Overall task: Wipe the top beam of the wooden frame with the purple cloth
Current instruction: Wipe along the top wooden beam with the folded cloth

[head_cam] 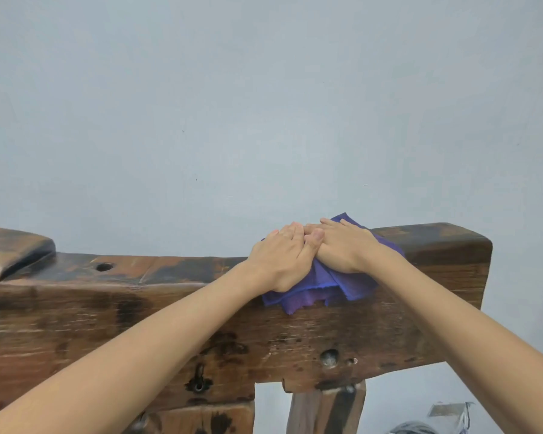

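Head view: we press our left hand point(279, 258) and right hand point(342, 245), fingers flat and unclenched, side by side on the purple cloth point(323, 286), draped over the top beam point(170, 270) near its right end, spreading pressure for wiping.

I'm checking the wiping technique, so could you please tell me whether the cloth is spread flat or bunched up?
Bunched: the cloth lies in folded layers under both hands, draping over the beam's front edge.
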A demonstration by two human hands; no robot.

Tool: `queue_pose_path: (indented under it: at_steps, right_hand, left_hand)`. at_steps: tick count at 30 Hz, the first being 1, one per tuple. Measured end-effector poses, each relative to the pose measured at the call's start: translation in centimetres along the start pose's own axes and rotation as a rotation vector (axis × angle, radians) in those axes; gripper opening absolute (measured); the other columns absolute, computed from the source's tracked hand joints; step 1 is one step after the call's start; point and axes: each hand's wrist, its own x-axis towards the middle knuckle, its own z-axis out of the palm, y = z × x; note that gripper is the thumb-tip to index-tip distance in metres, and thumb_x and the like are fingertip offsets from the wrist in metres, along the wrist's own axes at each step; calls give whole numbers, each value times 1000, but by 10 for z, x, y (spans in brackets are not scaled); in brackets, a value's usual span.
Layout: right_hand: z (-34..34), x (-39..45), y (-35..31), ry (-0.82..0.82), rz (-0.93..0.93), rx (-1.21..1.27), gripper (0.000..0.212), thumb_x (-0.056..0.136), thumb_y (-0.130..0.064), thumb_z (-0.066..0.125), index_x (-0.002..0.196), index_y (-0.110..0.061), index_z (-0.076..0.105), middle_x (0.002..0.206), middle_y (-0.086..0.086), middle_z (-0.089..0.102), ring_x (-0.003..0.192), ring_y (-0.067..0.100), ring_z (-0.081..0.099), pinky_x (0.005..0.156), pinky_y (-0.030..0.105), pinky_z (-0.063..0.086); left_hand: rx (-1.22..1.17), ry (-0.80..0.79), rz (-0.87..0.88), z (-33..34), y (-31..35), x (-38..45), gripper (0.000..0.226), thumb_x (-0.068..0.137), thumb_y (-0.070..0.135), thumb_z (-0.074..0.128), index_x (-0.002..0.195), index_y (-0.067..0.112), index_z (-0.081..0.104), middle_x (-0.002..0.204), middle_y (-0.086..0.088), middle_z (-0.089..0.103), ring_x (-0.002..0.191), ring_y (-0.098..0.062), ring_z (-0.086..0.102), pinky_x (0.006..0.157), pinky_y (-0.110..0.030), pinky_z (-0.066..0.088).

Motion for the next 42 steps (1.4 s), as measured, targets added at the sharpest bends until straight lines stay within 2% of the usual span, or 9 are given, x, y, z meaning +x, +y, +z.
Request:
queue_pose_path:
  at_steps: [4, 7, 10, 15, 21, 25, 31, 38, 42]
  right_hand:
    - [1, 3, -18, 0, -9, -4, 58, 104, -47, 17, 159, -36, 32, 166, -16, 32, 156, 14, 22, 127, 46, 9]
    - [2, 4, -34, -20, -22, -21, 57, 103, -49, 16, 157, -40, 34, 164, -16, 35, 153, 13, 28, 126, 49, 13]
    - [5, 12, -54, -25, 6, -18, 57, 104, -41, 16, 157, -35, 36, 164, -11, 36, 153, 15, 29, 123, 48, 19]
    - [9, 25, -84, -59, 45, -49, 57, 106, -39, 17, 155, -26, 43, 165, -6, 37, 153, 19, 29, 121, 49, 18]
    - [11, 30, -102, -161, 58, -157, 60, 106, -38, 12, 161, -27, 32, 172, -8, 15, 160, 20, 8, 127, 46, 5]
    - [22, 32, -121, -148, 88, -230, 63, 107, -40, 5, 164, -21, 21, 173, -7, 12, 160, 19, 2, 129, 45, 1]
    - [27, 29, -130, -120, 107, -247, 64, 107, -39, 6, 165, -16, 18, 172, -3, 17, 160, 15, 3, 129, 43, 1]
    - [35, 39, -153, -150, 57, -70, 63, 107, -44, 2, 166, -24, 13, 173, -7, 14, 159, 13, 12, 128, 41, 5]
    - [40, 40, -168, -82, 42, 156, 60, 107, -50, 9, 162, -32, 28, 168, -12, 28, 156, 13, 22, 124, 48, 12]
  left_hand:
    - [-69, 32, -16, 2, -13, -10, 80, 101, 57, -1, 161, 7, 14, 170, -11, 16, 157, -18, 12, 125, -32, 6]
    - [-143, -29, -36, -2, -25, -18, 101, 89, 76, -2, 162, 7, 6, 171, -10, 6, 158, -17, 6, 127, -34, 5]
    - [-66, -64, -28, -5, -39, -31, 116, 79, 88, 14, 162, 8, 0, 171, -11, 2, 158, -20, 7, 126, -36, 9]
    - [65, -9, -33, -2, -39, -43, 126, 56, 98, 33, 159, 27, 25, 160, -1, 38, 146, -19, 35, 119, -39, 29]
    - [162, -53, 31, -14, -58, -56, 121, 63, 94, 53, 157, 21, 31, 155, -5, 44, 143, -24, 39, 119, -40, 29]
    - [250, -90, 57, -22, -82, -66, 127, 63, 93, 56, 160, 16, 25, 165, -7, 30, 152, -22, 26, 123, -40, 22]
    - [310, -130, 116, -27, -93, -69, 135, 61, 93, 58, 161, 14, 18, 166, -7, 29, 153, -23, 24, 124, -42, 20]
    - [310, -125, 127, -41, -122, -85, 129, 57, 95, 57, 157, 18, 29, 155, -5, 44, 144, -24, 36, 119, -44, 28]
    - [346, -150, 106, -48, -140, -97, 131, 63, 94, 54, 159, 11, 22, 165, -11, 30, 153, -24, 23, 126, -46, 11]
